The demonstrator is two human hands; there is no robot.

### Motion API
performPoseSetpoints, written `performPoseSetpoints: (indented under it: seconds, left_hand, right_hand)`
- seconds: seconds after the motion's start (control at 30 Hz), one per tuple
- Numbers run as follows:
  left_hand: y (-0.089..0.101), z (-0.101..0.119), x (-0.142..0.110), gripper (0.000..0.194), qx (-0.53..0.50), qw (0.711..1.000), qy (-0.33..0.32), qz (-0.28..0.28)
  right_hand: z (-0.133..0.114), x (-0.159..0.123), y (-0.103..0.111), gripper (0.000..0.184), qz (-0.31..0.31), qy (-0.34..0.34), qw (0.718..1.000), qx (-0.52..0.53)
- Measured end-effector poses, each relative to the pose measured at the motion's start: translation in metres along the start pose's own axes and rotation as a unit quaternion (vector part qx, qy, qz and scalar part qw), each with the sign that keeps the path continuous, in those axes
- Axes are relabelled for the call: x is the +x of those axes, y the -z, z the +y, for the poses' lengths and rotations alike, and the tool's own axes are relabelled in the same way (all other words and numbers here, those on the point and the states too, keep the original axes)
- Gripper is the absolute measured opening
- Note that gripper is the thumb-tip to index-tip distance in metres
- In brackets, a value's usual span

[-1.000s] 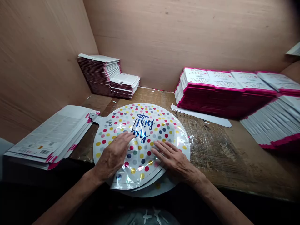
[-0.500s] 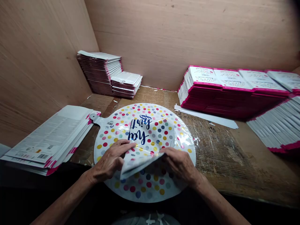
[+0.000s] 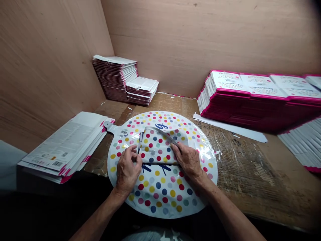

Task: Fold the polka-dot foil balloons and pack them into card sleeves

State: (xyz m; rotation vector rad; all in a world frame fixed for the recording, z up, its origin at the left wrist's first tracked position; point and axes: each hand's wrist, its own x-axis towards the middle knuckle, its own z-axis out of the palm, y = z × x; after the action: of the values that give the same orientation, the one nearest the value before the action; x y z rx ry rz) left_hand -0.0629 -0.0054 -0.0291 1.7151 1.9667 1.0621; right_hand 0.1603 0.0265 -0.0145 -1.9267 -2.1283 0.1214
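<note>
A round foil balloon (image 3: pixel 160 197) with multicoloured polka dots lies flat on the bench, its tab (image 3: pixel 109 126) pointing to the left. Its upper layer is folded into a narrow dotted band (image 3: pixel 156 147), which hides most of the blue script lettering. My left hand (image 3: pixel 127 169) pinches the band's left end between thumb and fingers. My right hand (image 3: pixel 187 160) rests on the band's right end, with fingers over the fold. A barcode sticker (image 3: pixel 124 133) sits near the tab.
A stack of white printed packaging with pink edges (image 3: pixel 62 147) lies left of the balloon. Further stacks stand at the back corner (image 3: pixel 112 75) and on the right (image 3: pixel 255 100). A white paper strip (image 3: pixel 230 129) lies on the worn cardboard-covered bench (image 3: pixel 240 164), between plywood walls (image 3: pixel 188 40).
The balloon's loose upper layer has been folded further into a narrower band, now covering most of the lettering. Both hands have moved closer to it, and the view has shifted slightly.
</note>
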Motion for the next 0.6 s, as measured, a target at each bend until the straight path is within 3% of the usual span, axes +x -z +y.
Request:
performPoseSetpoints:
  seconds: [0.07, 0.13, 0.2, 0.27, 0.37, 0.47, 0.53, 0.6]
  left_hand:
    - [0.005, 0.002, -0.002, 0.026, 0.031, 0.998, -0.044, 0.025]
    - [0.01, 0.007, -0.001, 0.034, 0.07, 0.985, -0.15, 0.042]
    - [0.013, 0.011, 0.002, 0.046, 0.108, 0.957, -0.27, -0.004]
    - [0.011, 0.011, 0.003, 0.055, 0.151, 0.934, -0.314, -0.083]
    - [0.002, 0.001, 0.0, 0.061, 0.207, 0.939, -0.246, -0.123]
    - [0.0, -0.004, -0.002, 0.058, 0.216, 0.947, -0.199, -0.131]
    - [0.008, 0.001, 0.002, 0.054, 0.217, 0.948, -0.179, -0.151]
    - [0.019, 0.013, 0.012, 0.048, 0.229, 0.945, -0.161, -0.17]
  right_hand:
    - [-0.002, 0.005, -0.001, 0.04, -0.019, 0.018, 1.0, -0.013]
    - [-0.004, 0.012, -0.001, 0.037, -0.043, 0.045, 0.998, -0.027]
    - [-0.005, 0.019, 0.001, 0.038, -0.071, 0.075, 0.994, -0.037]
    - [-0.007, 0.022, 0.005, 0.04, -0.093, 0.079, 0.992, -0.046]
    - [-0.016, 0.014, 0.01, 0.034, -0.011, 0.102, 0.994, -0.045]
    - [-0.039, -0.002, 0.005, 0.037, 0.083, 0.26, 0.962, -0.033]
    - [-0.059, -0.009, -0.004, 0.024, 0.052, 0.339, 0.938, -0.053]
    - [-0.074, -0.011, -0.013, 0.016, 0.007, 0.363, 0.928, -0.086]
